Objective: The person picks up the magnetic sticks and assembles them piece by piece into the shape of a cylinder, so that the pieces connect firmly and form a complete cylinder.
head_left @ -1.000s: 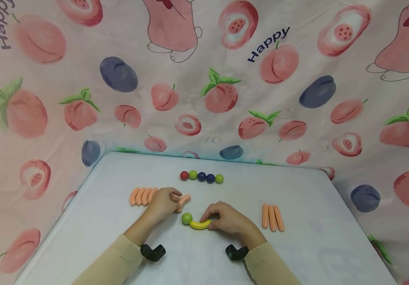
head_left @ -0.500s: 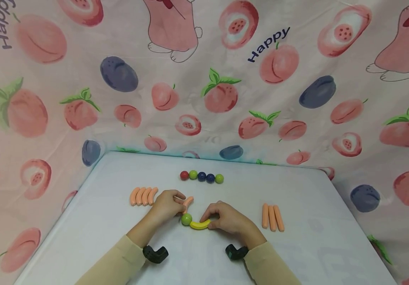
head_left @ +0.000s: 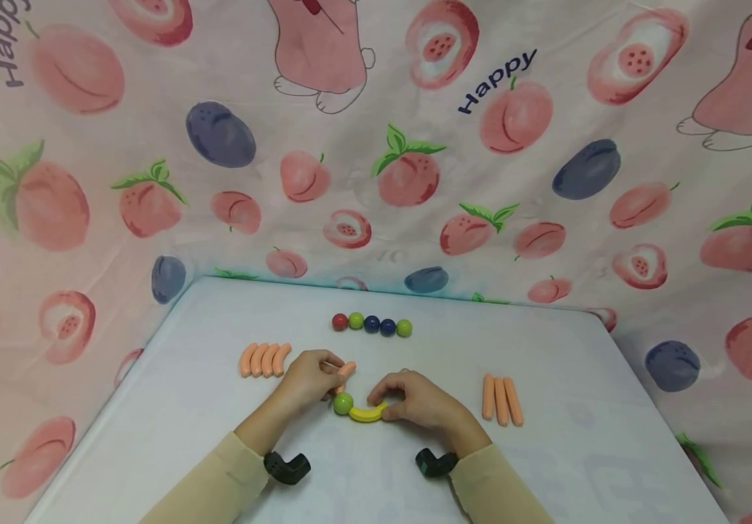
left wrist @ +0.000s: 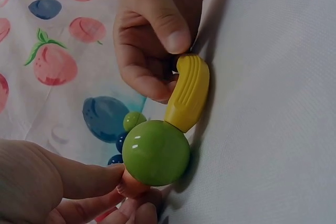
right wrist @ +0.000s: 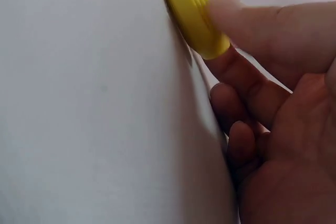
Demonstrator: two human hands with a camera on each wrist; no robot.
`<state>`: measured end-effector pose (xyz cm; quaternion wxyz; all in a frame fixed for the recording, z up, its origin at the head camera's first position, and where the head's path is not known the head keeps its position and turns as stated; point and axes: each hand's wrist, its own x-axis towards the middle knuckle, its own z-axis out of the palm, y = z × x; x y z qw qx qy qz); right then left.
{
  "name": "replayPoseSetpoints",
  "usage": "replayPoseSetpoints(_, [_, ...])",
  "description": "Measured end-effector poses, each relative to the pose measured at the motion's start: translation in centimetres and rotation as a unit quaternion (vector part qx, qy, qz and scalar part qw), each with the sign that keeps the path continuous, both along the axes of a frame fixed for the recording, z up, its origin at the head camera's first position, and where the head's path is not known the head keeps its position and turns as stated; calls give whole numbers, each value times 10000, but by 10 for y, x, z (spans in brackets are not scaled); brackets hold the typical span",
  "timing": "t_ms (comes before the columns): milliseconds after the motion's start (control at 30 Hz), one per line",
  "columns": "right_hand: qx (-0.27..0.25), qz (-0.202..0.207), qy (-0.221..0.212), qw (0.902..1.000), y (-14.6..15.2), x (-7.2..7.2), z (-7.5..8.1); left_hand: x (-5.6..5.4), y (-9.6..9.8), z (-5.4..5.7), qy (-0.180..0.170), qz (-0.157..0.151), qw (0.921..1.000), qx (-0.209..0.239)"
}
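My left hand [head_left: 310,375] pinches a curved orange sausage-like piece [head_left: 348,369] between thumb and fingers. Its near end is right at a glossy green ball [head_left: 343,403]; in the left wrist view, part of the orange piece [left wrist: 133,186] shows below the ball. A yellow toy banana [head_left: 365,415] runs rightward from the ball, one end against it. Thumb and fingers of my right hand [head_left: 420,401] hold the banana's other end, low over the white table. The right wrist view shows the ridged banana [right wrist: 195,17] at the thumb tip.
Several curved orange pieces [head_left: 261,360] lie side by side at left. Three straight orange sticks [head_left: 500,400] are at right. Farther back sits a row of red, green and blue balls [head_left: 372,324]. A fruit-print cloth [head_left: 376,276] hangs behind the white table [head_left: 585,466].
My left hand has moved right and slightly toward me, bringing the orange piece from behind the green ball to its edge and turning it steeper. My right hand stays at the banana.
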<state>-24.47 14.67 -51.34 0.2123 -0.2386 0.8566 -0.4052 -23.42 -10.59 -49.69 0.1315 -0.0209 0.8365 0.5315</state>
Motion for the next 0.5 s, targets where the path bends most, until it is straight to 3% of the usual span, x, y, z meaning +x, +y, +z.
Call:
replayPoseSetpoints(167, [-375,-444,-391,9975,1,-5,4,-1,1,-1,-29,29,10000,-23])
replayPoseSetpoints(300, [-507,-1258,-359,9901,2,-14,10,0,2,0,-74,28,10000,-17])
replayPoseSetpoints(500, [-418,-2839,-65,9579,7,-36,16,2,1,0,-51,-17,10000,35])
